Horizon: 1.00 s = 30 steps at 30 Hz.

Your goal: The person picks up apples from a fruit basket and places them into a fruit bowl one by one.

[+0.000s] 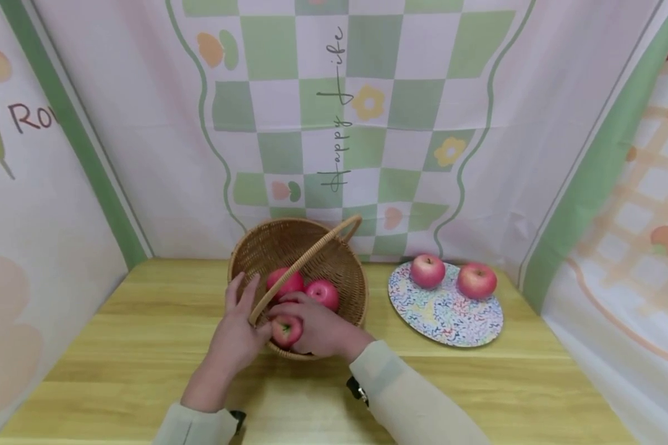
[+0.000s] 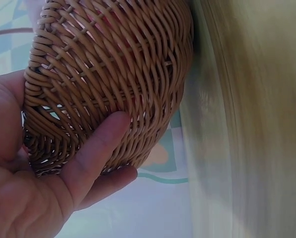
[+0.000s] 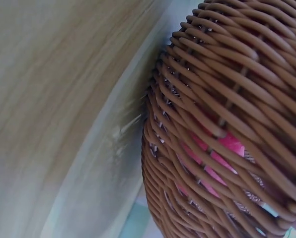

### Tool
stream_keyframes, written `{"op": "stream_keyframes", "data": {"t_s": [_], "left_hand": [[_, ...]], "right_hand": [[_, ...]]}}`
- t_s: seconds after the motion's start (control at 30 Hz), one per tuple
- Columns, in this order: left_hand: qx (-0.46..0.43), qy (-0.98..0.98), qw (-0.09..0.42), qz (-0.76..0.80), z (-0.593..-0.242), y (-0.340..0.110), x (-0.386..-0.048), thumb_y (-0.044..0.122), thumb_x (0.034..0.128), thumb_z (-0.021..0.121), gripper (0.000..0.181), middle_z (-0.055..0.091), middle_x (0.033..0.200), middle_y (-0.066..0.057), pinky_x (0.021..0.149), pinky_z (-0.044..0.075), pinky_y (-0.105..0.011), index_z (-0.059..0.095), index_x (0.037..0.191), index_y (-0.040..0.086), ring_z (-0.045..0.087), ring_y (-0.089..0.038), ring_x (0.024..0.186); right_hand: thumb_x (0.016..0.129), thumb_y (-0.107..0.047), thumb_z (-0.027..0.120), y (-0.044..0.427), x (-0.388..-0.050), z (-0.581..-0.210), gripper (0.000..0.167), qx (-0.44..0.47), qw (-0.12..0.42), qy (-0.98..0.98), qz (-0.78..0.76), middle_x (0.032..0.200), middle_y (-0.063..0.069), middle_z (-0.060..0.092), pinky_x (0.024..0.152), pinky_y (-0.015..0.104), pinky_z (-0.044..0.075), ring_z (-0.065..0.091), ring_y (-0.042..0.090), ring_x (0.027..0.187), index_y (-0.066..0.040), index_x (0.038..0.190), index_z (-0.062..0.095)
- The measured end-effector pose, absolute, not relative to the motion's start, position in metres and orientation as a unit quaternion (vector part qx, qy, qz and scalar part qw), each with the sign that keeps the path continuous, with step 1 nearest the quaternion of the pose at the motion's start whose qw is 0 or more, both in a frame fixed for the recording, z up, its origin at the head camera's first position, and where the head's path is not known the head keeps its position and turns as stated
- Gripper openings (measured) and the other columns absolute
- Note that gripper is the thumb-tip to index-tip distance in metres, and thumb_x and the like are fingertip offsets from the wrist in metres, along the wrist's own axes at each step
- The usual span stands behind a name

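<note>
One wicker basket (image 1: 250, 250) stands at lower centre of the frame on a wooden tabletop (image 1: 106, 346), its handle (image 1: 313, 250) slanting across the opening. Inside are two red apples (image 1: 323, 294). One front apple (image 1: 287, 332) sits at the near rim, gripped by the right hand (image 1: 320, 327). Left hand (image 1: 234, 337) holds the basket's left side between thumb and fingers. One speckled plate (image 1: 451, 321), lower right, bears two more apples (image 1: 477, 281).

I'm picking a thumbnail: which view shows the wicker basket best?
The head view, showing the wicker basket with its handle and interior. Both wrist views show cropped, close-up parts of its woven outside.
</note>
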<state>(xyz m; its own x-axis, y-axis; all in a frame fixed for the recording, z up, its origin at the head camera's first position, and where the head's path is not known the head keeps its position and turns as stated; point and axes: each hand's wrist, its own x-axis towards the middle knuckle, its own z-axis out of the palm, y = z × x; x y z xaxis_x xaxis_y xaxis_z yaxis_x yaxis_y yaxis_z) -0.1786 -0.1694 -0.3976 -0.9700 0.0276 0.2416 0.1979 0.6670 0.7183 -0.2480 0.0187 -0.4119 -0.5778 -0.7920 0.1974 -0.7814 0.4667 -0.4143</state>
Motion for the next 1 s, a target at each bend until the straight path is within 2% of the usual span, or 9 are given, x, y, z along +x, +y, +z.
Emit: {"op": "stream_keyframes", "data": {"t_s": [0.13,0.33,0.47,0.63,0.73,0.9,1.0], "left_hand": [[-0.058,-0.91,0.11,-0.397,-0.397,-0.167,-0.179,0.002,0.0832,0.069,0.092,0.001,0.164,-0.008,0.047,0.042,-0.029,0.02,0.16,0.015,0.039,-0.013,0.045],[-0.055,-0.912,0.115,-0.389,-0.397,-0.165,-0.179,0.005,0.0828,0.07,0.092,0.001,0.164,-0.01,0.05,0.044,-0.031,0.021,0.16,0.015,0.047,-0.015,0.05],[-0.056,-0.91,0.118,-0.393,-0.399,-0.164,-0.179,0.002,0.0805,0.068,0.094,0.001,0.164,-0.009,0.05,0.045,-0.031,0.02,0.16,0.015,0.048,-0.015,0.051],[-0.055,-0.909,0.118,-0.396,-0.399,-0.164,-0.18,0.0,0.0786,0.066,0.096,0.001,0.164,-0.009,0.048,0.045,-0.031,0.02,0.161,0.017,0.046,-0.014,0.049],[-0.052,-0.91,0.114,-0.395,-0.398,-0.164,-0.18,0.0,0.0784,0.066,0.096,0.001,0.164,-0.008,0.048,0.045,-0.03,0.019,0.161,0.017,0.046,-0.014,0.049],[-0.049,-0.91,0.104,-0.399,-0.398,-0.163,-0.18,0.0,0.0794,0.067,0.096,-0.001,0.164,-0.008,0.048,0.044,-0.03,0.018,0.161,0.018,0.044,-0.014,0.048],[-0.05,-0.909,0.104,-0.401,-0.398,-0.163,-0.18,0.001,0.0802,0.067,0.096,-0.001,0.164,-0.008,0.047,0.044,-0.029,0.019,0.161,0.018,0.042,-0.013,0.048]], "right_hand": [[0.067,0.001,0.079,0.023,-0.246,-0.408,0.075,-0.418,0.063,0.856,-0.296,0.143,0.001,0.047,0.101,0.035,0.042,0.04,0.016,0.131,-0.022,0.136,0.062],[0.065,-0.001,0.078,0.033,-0.244,-0.407,0.078,-0.377,0.1,0.84,-0.377,0.146,-0.006,0.043,0.096,0.036,0.044,0.041,0.015,0.13,-0.028,0.136,0.061],[0.065,-0.003,0.077,0.044,-0.245,-0.403,0.079,-0.379,0.109,0.832,-0.391,0.148,-0.008,0.042,0.098,0.039,0.042,0.038,0.016,0.133,-0.032,0.137,0.059],[0.065,-0.004,0.077,0.054,-0.247,-0.4,0.08,-0.398,0.107,0.825,-0.388,0.145,-0.013,0.046,0.104,0.042,0.037,0.034,0.013,0.137,-0.03,0.138,0.059],[0.065,-0.005,0.078,0.057,-0.246,-0.399,0.079,-0.389,0.108,0.823,-0.4,0.141,-0.016,0.048,0.103,0.043,0.038,0.037,0.012,0.133,-0.031,0.137,0.06],[0.066,-0.009,0.083,0.063,-0.243,-0.396,0.077,-0.339,0.143,0.808,-0.46,0.131,-0.008,0.053,0.094,0.04,0.045,0.053,0.019,0.115,-0.034,0.136,0.06],[0.066,-0.006,0.084,0.067,-0.241,-0.393,0.078,-0.303,0.171,0.775,-0.527,0.129,0.001,0.055,0.09,0.04,0.049,0.056,0.025,0.109,-0.028,0.137,0.06]]}}
